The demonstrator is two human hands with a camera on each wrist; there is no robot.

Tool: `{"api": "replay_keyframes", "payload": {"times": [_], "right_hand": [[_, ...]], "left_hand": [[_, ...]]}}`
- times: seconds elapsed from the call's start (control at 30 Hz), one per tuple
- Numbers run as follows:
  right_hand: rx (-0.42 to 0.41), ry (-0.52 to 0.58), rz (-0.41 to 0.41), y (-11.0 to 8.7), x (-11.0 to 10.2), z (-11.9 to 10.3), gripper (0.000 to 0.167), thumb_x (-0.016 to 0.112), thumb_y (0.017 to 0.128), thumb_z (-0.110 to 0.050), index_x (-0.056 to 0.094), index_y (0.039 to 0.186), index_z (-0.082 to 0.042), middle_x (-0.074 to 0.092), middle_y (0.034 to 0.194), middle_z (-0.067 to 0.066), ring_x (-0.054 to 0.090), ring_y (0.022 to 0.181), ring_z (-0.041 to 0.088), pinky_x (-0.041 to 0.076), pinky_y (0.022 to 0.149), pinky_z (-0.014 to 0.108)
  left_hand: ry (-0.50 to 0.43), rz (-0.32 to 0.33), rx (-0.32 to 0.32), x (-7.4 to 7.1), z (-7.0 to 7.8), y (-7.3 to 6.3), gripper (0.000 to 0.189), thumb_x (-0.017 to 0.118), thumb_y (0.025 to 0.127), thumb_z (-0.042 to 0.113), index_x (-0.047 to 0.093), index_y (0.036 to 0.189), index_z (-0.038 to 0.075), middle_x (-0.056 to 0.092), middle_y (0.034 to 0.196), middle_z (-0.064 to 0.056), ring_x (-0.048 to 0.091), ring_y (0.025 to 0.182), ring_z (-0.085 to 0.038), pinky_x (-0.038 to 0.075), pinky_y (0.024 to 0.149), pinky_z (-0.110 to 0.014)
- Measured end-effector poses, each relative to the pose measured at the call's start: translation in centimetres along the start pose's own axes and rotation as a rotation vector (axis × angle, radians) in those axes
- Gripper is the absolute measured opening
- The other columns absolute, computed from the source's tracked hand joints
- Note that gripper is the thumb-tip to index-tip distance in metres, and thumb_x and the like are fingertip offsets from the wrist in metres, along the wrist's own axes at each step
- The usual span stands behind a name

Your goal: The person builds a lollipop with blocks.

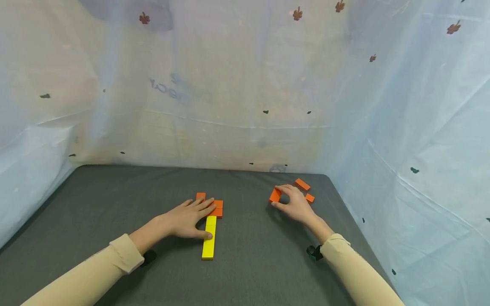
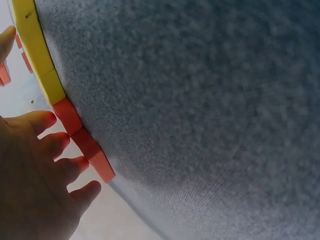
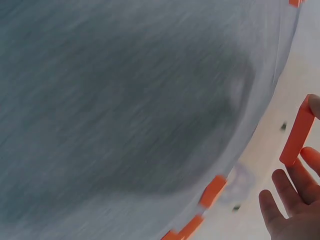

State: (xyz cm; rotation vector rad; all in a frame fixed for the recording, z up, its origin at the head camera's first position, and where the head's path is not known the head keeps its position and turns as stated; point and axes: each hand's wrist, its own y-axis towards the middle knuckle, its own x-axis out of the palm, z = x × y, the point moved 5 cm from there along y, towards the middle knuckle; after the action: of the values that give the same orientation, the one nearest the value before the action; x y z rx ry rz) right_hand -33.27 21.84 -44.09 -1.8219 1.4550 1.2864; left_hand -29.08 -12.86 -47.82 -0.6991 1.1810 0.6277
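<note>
In the head view, my left hand (image 1: 189, 221) lies spread over a row of blocks, its straight fingers across the orange blocks (image 1: 219, 204) and its thumb over the yellow blocks (image 1: 208, 248). Another orange block (image 1: 200, 195) shows just beyond those fingertips. The left wrist view has the fingertips right at the side of the orange blocks (image 2: 89, 145), which continue the line of yellow blocks (image 2: 36, 42). Off to the right, my right hand (image 1: 296, 206) pinches an orange block (image 1: 274, 195) between thumb and fingers. That block (image 3: 298, 131) appears raised and tilted in the right wrist view.
Beside the right hand lie two loose orange blocks, a farther one (image 1: 302, 184) and a nearer one (image 1: 310, 198) partly behind the hand. Dark grey cloth covers the table (image 1: 245, 263). Pale plastic sheeting (image 1: 229, 85) hangs behind it and along the sides.
</note>
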Motion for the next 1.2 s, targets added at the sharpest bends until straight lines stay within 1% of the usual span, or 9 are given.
{"api": "replay_keyframes", "payload": {"times": [0.1, 0.3, 0.47, 0.6, 0.73, 0.9, 1.2], "right_hand": [[-0.040, -0.002, -0.034, 1.1, 0.9, -1.9, 0.063, 0.078, 0.095, -0.032, 0.057, 0.150, -0.008, 0.054, 0.150, 0.017, 0.053, 0.136, 0.038, 0.045, 0.108, 0.060], [-0.114, -0.036, -0.111, 2.7, 3.0, -5.2, 0.063, 0.078, 0.095, -0.034, 0.058, 0.149, -0.008, 0.056, 0.148, 0.014, 0.052, 0.136, 0.035, 0.045, 0.110, 0.056], [-0.173, -0.046, -0.186, 3.9, 4.9, -7.1, 0.063, 0.077, 0.097, -0.035, 0.056, 0.150, -0.009, 0.055, 0.150, 0.012, 0.050, 0.139, 0.035, 0.043, 0.113, 0.054], [-0.192, -0.051, -0.243, 4.8, 6.1, -8.4, 0.062, 0.075, 0.098, -0.035, 0.055, 0.151, -0.010, 0.054, 0.152, 0.012, 0.048, 0.141, 0.033, 0.041, 0.116, 0.053], [-0.210, -0.065, -0.289, 5.5, 7.2, -9.3, 0.060, 0.074, 0.099, -0.035, 0.055, 0.151, -0.011, 0.054, 0.152, 0.012, 0.049, 0.141, 0.032, 0.041, 0.116, 0.051], [-0.238, -0.104, -0.320, 6.0, 8.3, -9.8, 0.059, 0.072, 0.100, -0.036, 0.055, 0.151, -0.011, 0.054, 0.153, 0.011, 0.050, 0.140, 0.030, 0.043, 0.115, 0.048], [-0.236, -0.133, -0.345, 6.5, 9.4, -10.0, 0.059, 0.071, 0.100, -0.037, 0.055, 0.152, -0.012, 0.054, 0.153, 0.010, 0.051, 0.140, 0.029, 0.043, 0.115, 0.046]], "left_hand": [[-0.012, -0.003, -0.007, -0.1, 0.0, -0.1, 0.104, 0.055, 0.091, 0.078, 0.027, 0.166, 0.011, 0.017, 0.174, -0.010, 0.018, 0.158, -0.041, 0.016, 0.123, -0.067], [-0.013, -0.009, -0.018, -0.2, 0.2, -0.3, 0.104, 0.058, 0.091, 0.077, 0.029, 0.165, 0.011, 0.018, 0.173, -0.010, 0.020, 0.157, -0.040, 0.017, 0.123, -0.067], [0.002, -0.021, -0.031, -0.3, 0.3, -0.1, 0.103, 0.058, 0.091, 0.077, 0.030, 0.165, 0.011, 0.019, 0.173, -0.011, 0.020, 0.157, -0.041, 0.019, 0.122, -0.068], [0.001, -0.033, -0.040, -0.2, 0.2, 0.0, 0.104, 0.058, 0.090, 0.079, 0.030, 0.165, 0.012, 0.019, 0.173, -0.010, 0.019, 0.158, -0.041, 0.020, 0.121, -0.068], [0.001, -0.043, -0.038, -0.2, 0.2, 0.0, 0.105, 0.057, 0.090, 0.079, 0.030, 0.165, 0.012, 0.019, 0.173, -0.010, 0.018, 0.158, -0.040, 0.021, 0.121, -0.067], [-0.002, -0.047, -0.037, -0.2, 0.3, 0.0, 0.104, 0.057, 0.091, 0.078, 0.029, 0.165, 0.011, 0.018, 0.173, -0.010, 0.016, 0.158, -0.040, 0.022, 0.121, -0.067], [-0.006, -0.060, -0.042, -0.1, 0.3, 0.1, 0.103, 0.058, 0.092, 0.076, 0.028, 0.166, 0.012, 0.018, 0.173, -0.009, 0.016, 0.158, -0.039, 0.023, 0.122, -0.065]]}}
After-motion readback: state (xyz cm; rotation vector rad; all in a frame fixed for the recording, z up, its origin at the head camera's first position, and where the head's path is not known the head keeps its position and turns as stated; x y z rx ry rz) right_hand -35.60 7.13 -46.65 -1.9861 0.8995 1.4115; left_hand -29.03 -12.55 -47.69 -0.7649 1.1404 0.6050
